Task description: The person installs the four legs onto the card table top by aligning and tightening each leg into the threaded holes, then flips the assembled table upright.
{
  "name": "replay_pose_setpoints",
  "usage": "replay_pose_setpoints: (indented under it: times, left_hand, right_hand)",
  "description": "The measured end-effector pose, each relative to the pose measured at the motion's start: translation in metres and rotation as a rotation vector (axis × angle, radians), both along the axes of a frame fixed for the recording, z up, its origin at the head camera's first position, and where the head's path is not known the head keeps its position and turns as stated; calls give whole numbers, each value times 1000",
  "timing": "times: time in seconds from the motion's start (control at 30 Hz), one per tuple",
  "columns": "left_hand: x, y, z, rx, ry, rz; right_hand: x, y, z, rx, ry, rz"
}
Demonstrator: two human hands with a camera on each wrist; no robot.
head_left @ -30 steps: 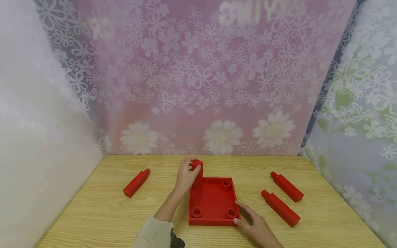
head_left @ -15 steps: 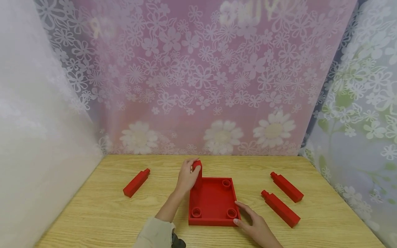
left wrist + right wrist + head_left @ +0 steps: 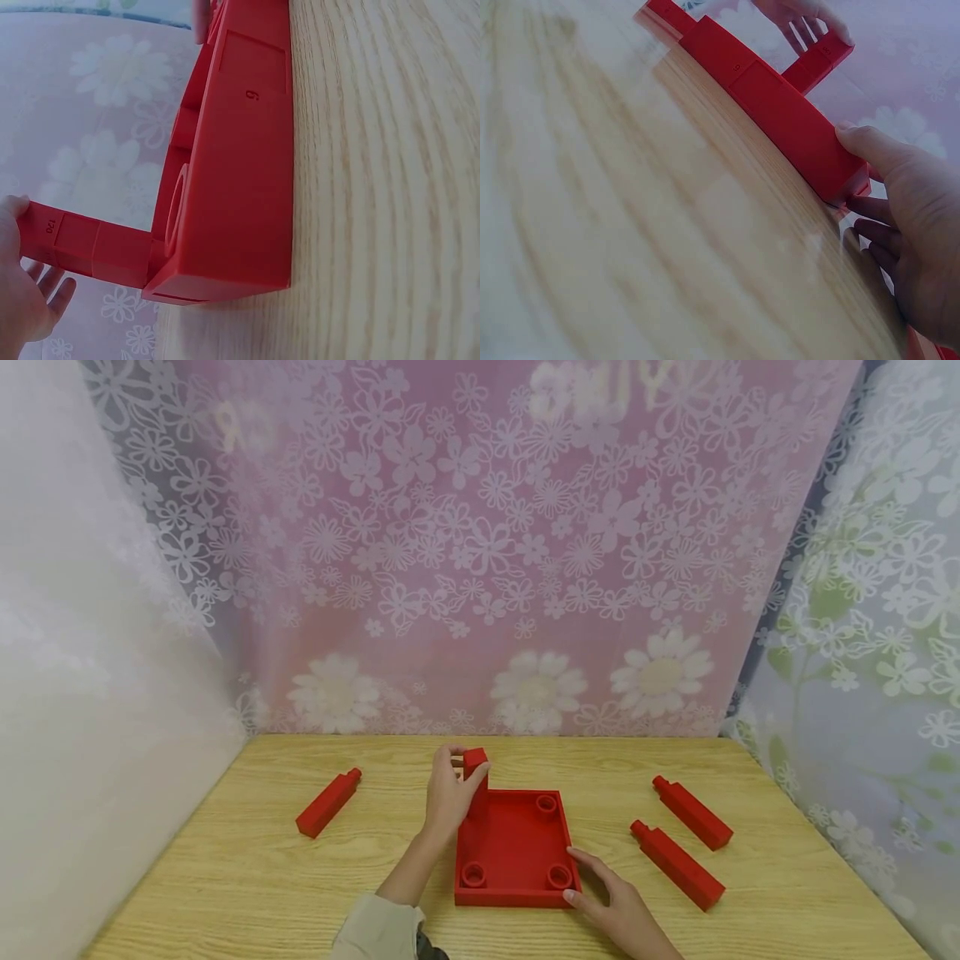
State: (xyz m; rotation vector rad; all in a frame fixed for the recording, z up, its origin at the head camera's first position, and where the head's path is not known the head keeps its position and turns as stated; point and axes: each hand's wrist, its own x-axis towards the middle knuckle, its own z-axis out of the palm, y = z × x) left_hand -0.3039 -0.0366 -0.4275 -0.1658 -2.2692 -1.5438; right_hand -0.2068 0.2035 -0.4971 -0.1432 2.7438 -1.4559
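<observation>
A red square tabletop-like board (image 3: 517, 843) with a raised rim lies on the table, its ring-shaped corner sockets facing up. My left hand (image 3: 447, 795) grips a red square leg (image 3: 477, 785), thumb on its near side and fingers behind. The leg stands upright at the board's back left corner; its lower end is hidden inside the rim. In the left wrist view the leg (image 3: 82, 240) bears raised number marks. At the front right corner, my right hand (image 3: 618, 902) holds the board's edge between thumb and fingers, as the right wrist view also shows.
One loose red leg (image 3: 330, 802) lies on the wooden table (image 3: 247, 893) at the left. Two more, a farther leg (image 3: 693, 812) and a nearer leg (image 3: 678, 865), lie at the right. A floral curtain (image 3: 525, 568) hangs behind the table.
My left fingers have shifted round the leg, and its top face shows more fully. The leg leans slightly less to the right. My right hand and the board stay in place.
</observation>
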Motion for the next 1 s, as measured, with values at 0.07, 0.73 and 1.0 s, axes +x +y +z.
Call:
replay_pose_setpoints:
  times: [0.07,0.73,1.0]
  left_hand:
    - [0,0,0,-20,6,14]
    - [-3,4,3,-72,28,84]
    - [-5,-2,1,-62,46,-31]
  right_hand:
    - [1,0,0,-1,-2,-2]
    - [3,-3,7,-1,-10,5]
    - [3,-3,7,-10,1,0]
